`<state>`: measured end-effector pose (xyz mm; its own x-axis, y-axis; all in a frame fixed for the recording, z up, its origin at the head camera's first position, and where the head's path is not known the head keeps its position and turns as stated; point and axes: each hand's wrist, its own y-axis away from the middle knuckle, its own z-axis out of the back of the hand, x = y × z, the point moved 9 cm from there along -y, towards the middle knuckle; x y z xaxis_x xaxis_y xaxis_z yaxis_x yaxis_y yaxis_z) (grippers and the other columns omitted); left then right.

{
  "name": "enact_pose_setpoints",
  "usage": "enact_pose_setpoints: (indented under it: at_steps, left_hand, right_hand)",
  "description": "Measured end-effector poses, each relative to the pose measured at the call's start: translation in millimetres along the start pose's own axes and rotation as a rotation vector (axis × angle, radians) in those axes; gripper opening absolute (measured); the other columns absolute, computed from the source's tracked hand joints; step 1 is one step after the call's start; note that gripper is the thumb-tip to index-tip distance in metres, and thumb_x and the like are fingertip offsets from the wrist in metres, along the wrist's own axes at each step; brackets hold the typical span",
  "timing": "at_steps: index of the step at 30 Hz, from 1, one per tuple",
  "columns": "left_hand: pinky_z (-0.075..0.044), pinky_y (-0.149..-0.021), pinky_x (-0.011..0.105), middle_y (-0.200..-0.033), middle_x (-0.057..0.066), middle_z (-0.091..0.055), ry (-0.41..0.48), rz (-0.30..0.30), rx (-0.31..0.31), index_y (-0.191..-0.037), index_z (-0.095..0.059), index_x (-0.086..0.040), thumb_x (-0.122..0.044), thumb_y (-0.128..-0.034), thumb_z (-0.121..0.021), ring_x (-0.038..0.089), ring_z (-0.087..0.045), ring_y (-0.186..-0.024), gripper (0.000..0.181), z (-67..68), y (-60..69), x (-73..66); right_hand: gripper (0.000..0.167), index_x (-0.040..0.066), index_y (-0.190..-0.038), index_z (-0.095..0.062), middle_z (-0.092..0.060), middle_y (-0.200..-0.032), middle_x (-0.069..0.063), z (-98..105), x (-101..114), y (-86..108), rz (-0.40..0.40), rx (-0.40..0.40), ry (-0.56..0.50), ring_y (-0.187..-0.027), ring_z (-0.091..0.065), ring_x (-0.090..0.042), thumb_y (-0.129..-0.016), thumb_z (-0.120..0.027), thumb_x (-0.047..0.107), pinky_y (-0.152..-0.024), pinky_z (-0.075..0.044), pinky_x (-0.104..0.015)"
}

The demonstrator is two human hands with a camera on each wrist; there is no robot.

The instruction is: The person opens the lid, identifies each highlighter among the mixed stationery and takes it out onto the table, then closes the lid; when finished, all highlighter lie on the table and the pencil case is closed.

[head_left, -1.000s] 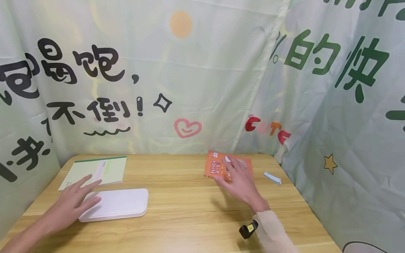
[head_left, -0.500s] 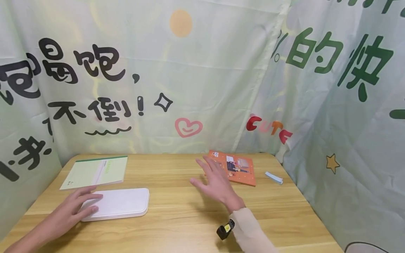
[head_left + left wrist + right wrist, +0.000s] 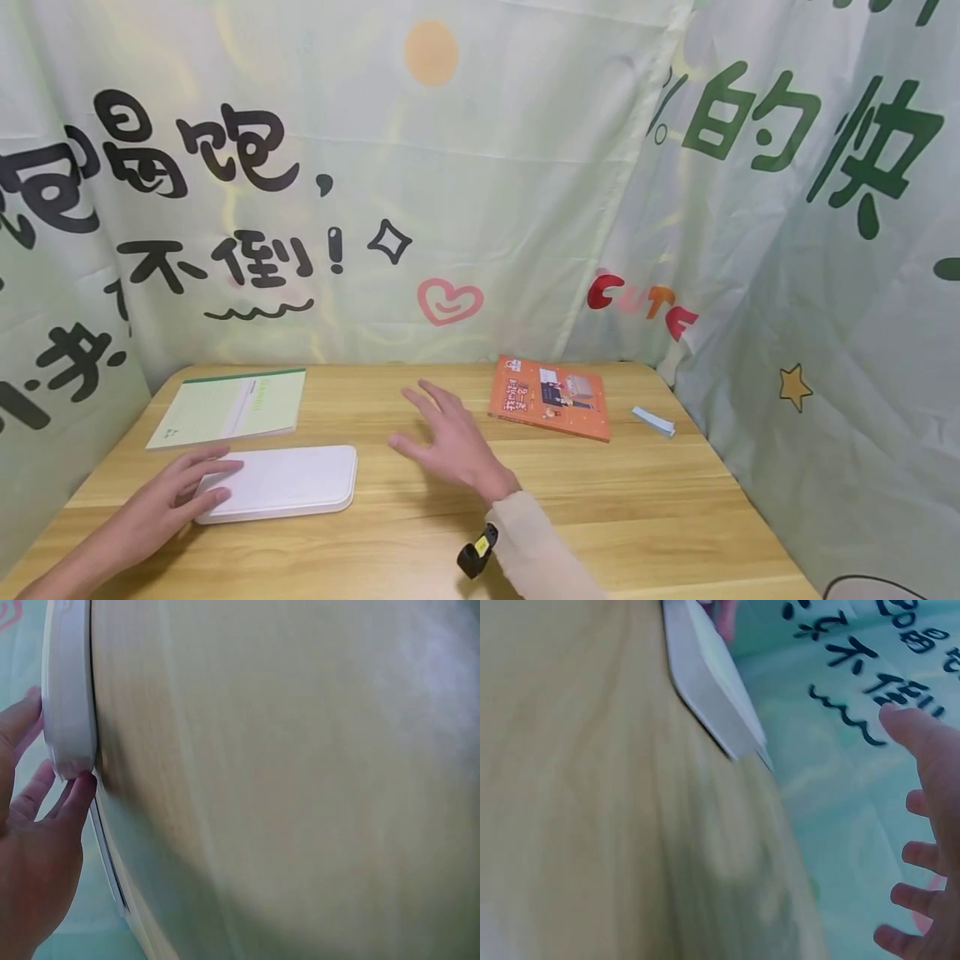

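Observation:
A flat white case (image 3: 288,479) with rounded corners lies on the wooden table, in front of a pale green notebook (image 3: 240,404). My left hand (image 3: 168,500) holds its left end, thumb and a finger over the top. In the left wrist view, more fingertips of the left hand (image 3: 41,825) touch the end of the case (image 3: 71,690) close to the tabletop. My right hand (image 3: 453,442) hovers above the table to the right of the case, fingers spread and holding nothing. The right wrist view shows the same right hand (image 3: 941,817) apart from the case (image 3: 720,682).
An orange booklet (image 3: 551,397) lies at the back right of the table (image 3: 637,517). Beside it is a small light blue strip-shaped object (image 3: 654,421). Printed cloth curtains (image 3: 360,150) enclose the back and sides.
My right hand has moved left, away from the orange booklet, which is fully uncovered now. My left hand has come down onto the left end of the white case.

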<state>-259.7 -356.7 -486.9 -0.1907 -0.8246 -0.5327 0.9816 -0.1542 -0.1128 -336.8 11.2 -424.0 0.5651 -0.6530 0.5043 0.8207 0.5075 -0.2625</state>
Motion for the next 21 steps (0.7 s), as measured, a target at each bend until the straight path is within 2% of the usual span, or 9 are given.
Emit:
enact_pose_setpoints:
  at_steps: [1,4,9,12,16,21]
  left_hand:
    - [-0.062,-0.096,0.027,-0.158,0.024,-0.049,0.001,-0.001,-0.002,-0.141,-0.071,-0.017,-0.037,-0.1081,-0.07,0.046,-0.052,-0.137,0.039,0.3,0.1,-0.1]
    - [-0.058,-0.094,0.018,-0.158,0.024,-0.05,0.005,-0.001,-0.003,-0.141,-0.071,-0.017,-0.036,-0.1079,-0.07,0.045,-0.052,-0.136,0.038,0.6,0.3,-0.5]
    - [-0.06,-0.094,0.021,-0.158,0.024,-0.049,0.01,0.008,0.006,-0.141,-0.071,-0.016,-0.037,-0.108,-0.07,0.046,-0.051,-0.137,0.039,0.2,1.0,0.7]
    - [-0.059,-0.094,0.017,-0.158,0.024,-0.049,0.013,0.004,0.002,-0.141,-0.071,-0.017,-0.037,-0.1078,-0.07,0.046,-0.051,-0.136,0.039,0.4,1.3,1.2]
    - [-0.052,-0.093,0.008,-0.158,0.023,-0.05,0.018,-0.011,-0.012,-0.14,-0.072,-0.018,-0.035,-0.1072,-0.072,0.045,-0.051,-0.133,0.036,0.8,1.5,1.0]
    - [-0.051,-0.093,0.008,-0.158,0.023,-0.051,0.023,-0.013,-0.01,-0.139,-0.072,-0.019,-0.035,-0.1072,-0.072,0.044,-0.051,-0.133,0.036,0.0,0.7,1.2]
  right_hand:
    - [0.077,0.032,-0.169,-0.041,-0.028,-0.181,-0.002,-5,4,-1.2,0.005,0.009,-0.007,-0.165,-0.032,-0.032,-0.103,-0.059,0.068,-0.127,-0.035,-0.067]
    - [0.076,0.03,-0.168,-0.042,-0.031,-0.179,-0.003,-21,20,-4.3,0.048,0.036,-0.021,-0.163,-0.035,-0.031,-0.104,-0.061,0.066,-0.128,-0.036,-0.064]
    - [0.069,0.026,-0.166,-0.047,-0.039,-0.175,-0.005,-46,46,-6.3,0.136,0.066,-0.013,-0.16,-0.041,-0.028,-0.107,-0.062,0.06,-0.128,-0.041,-0.054]
    - [0.066,0.023,-0.163,-0.05,-0.042,-0.173,-0.007,-60,57,-6.1,0.179,0.083,0.008,-0.158,-0.043,-0.027,-0.108,-0.063,0.056,-0.126,-0.044,-0.047]
    - [0.065,0.023,-0.162,-0.052,-0.046,-0.17,-0.009,-77,65,-5.8,0.217,0.125,0.024,-0.156,-0.045,-0.026,-0.106,-0.068,0.053,-0.126,-0.043,-0.042]
    - [0.067,0.027,-0.162,-0.053,-0.046,-0.171,-0.006,-94,68,-5.0,0.245,0.193,0.015,-0.156,-0.044,-0.02,-0.103,-0.073,0.052,-0.127,-0.041,-0.037]
